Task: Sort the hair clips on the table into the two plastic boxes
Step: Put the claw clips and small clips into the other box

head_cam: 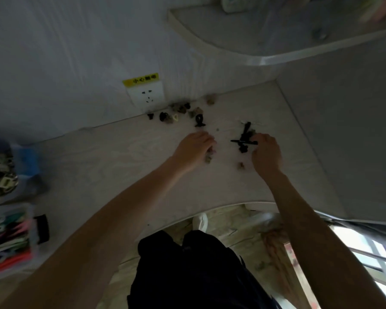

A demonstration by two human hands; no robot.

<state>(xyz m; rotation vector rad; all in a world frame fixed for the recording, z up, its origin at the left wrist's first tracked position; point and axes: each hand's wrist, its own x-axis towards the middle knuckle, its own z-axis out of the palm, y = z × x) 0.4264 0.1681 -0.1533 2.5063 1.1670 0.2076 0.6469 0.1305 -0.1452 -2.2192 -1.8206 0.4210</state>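
Note:
Several small hair clips point(178, 112), black and pale, lie scattered on the light table point(112, 157) near the wall. My left hand point(194, 150) is curled over a few small pale clips point(208, 158) at its fingertips. My right hand point(265, 152) grips a bunch of black clips point(244, 139) beside it. One black clip point(199, 121) lies alone just beyond my left hand. A plastic box point(0, 172) with mottled clips stands at the far left. A second plastic box point(7, 237) holding long pink, green and white clips sits nearer, at the left edge.
A white wall socket point(146, 95) with a yellow label sits behind the clip pile. A shelf point(232, 39) juts out above on the right. A dark object point(41, 228) lies beside the nearer box. The table's curved front edge runs above my legs.

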